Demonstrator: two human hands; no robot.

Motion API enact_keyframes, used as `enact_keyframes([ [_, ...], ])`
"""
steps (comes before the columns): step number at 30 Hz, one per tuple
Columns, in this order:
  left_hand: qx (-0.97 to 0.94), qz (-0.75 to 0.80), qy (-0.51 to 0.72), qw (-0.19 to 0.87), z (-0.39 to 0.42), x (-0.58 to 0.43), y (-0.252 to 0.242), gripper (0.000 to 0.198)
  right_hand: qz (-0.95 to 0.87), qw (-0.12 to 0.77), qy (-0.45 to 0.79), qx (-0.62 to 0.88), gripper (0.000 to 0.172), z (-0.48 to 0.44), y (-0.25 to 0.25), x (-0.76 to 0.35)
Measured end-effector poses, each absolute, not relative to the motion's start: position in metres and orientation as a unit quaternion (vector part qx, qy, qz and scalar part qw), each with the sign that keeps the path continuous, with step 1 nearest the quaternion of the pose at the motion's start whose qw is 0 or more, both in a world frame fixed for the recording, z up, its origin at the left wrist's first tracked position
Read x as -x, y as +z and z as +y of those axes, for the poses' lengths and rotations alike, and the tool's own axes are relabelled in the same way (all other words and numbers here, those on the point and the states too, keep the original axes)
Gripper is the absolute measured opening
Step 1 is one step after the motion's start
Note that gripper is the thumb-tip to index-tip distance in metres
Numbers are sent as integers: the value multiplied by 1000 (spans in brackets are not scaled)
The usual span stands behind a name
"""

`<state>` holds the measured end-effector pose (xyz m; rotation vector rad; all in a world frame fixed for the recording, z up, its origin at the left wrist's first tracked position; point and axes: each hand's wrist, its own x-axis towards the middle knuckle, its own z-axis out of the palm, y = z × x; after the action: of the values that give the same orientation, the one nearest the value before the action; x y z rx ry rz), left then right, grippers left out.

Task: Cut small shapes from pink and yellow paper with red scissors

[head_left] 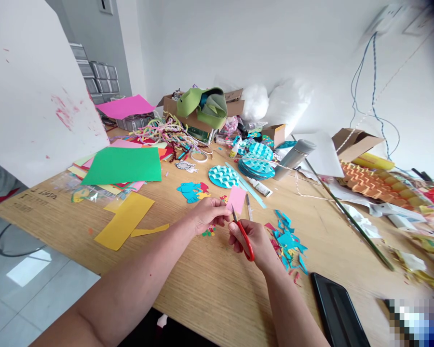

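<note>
My left hand [211, 215] is closed in a pinch at the lower left edge of a small pink paper piece [236, 198]. My right hand [251, 241] grips red-handled scissors [244, 240], their blades pointing up beside my left fingertips and overlapping the pink paper. Just beyond my left hand lie blue paper cutouts [190, 192] with red and yellow ones. Tiny coloured paper bits [209, 231] show under my left wrist. To the right of my right hand is a pile of blue paper scraps [289, 243]. A thin pen-like tool [249, 207] lies behind the scissors.
Yellow paper [125, 221] and a green sheet [125, 165] on a paper stack lie left. Blue woven-looking discs [222, 177], a glue tube [259, 187] and a grey cylinder [295, 159] stand beyond. A green stick [354, 221] and a black phone-like device [338, 308] are at right.
</note>
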<state>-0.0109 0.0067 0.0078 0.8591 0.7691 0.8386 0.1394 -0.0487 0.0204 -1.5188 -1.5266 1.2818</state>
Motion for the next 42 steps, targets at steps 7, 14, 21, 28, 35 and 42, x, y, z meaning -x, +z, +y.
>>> enact_keyframes([
  [7, -378, 365, 386, 758, 5, 11, 12, 11, -577, 317, 488, 573, 50, -48, 17, -140],
  [14, -386, 347, 382, 765, 6, 10, 8, 14, -573, 321, 487, 575, 50, -46, 15, -140],
  [21, -379, 352, 391, 761, 6, 9, 7, 12, -575, 316, 479, 583, 50, -48, 17, -140],
  [28, -386, 356, 389, 757, 8, 9, 5, 10, -580, 311, 488, 573, 50, -48, 19, -141],
  [35, -395, 358, 375, 759, 6, 12, 9, 13, -584, 304, 490, 571, 49, -48, 21, -142],
  [42, -382, 352, 380, 765, 6, 12, 10, 12, -584, 301, 486, 576, 49, -48, 22, -141],
])
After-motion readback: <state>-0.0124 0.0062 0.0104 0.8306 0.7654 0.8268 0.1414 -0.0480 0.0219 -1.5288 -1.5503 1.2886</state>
